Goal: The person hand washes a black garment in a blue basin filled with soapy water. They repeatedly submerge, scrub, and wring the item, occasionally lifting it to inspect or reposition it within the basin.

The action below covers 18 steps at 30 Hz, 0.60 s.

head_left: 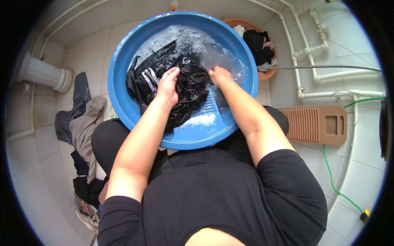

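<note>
A wet black garment (186, 96) with white stripes lies bunched in a large blue basin (117, 82) of foamy, cloudy water. My left hand (167, 87) is closed on the cloth near the stripes, its fingertips partly hidden from above. At the water's edge on the right, my right hand (220, 75) pinches the garment's right side with curled fingers. Under the cloth, a ridged washing panel (205, 107) moulded into the basin shows between my forearms. Suds (178, 35) float along the far side.
An orange tub (273, 73) of clothes stands behind the basin at the right. A brown washboard (314, 125) lies right of my knee. Grey and dark clothes (88, 123) lie on the tiles at left, near a white pedestal (45, 73). White pipes (293, 53) and a green cord (332, 180) run at right.
</note>
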Each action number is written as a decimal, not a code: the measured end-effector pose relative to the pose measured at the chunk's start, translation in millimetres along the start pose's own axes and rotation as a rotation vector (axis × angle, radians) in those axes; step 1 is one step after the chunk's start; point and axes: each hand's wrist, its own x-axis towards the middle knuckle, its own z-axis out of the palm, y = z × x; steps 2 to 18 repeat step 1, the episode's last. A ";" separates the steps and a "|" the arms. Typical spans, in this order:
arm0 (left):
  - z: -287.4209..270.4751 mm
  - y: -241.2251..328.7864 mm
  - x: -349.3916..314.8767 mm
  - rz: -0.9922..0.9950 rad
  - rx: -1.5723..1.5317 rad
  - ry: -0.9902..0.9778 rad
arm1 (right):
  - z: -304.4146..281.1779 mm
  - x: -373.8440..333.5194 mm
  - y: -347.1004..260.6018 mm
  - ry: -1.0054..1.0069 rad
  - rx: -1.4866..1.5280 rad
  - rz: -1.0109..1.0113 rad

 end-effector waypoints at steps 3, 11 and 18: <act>8.7 1.1 -9.0 0.075 0.108 0.032 | 4.0 13.2 -0.5 -0.127 -0.067 0.042; 8.7 1.1 -9.0 0.075 0.108 0.032 | 4.0 13.2 -0.5 -0.127 -0.067 0.042; 8.7 1.1 -9.0 0.075 0.108 0.032 | 4.0 13.2 -0.5 -0.127 -0.067 0.042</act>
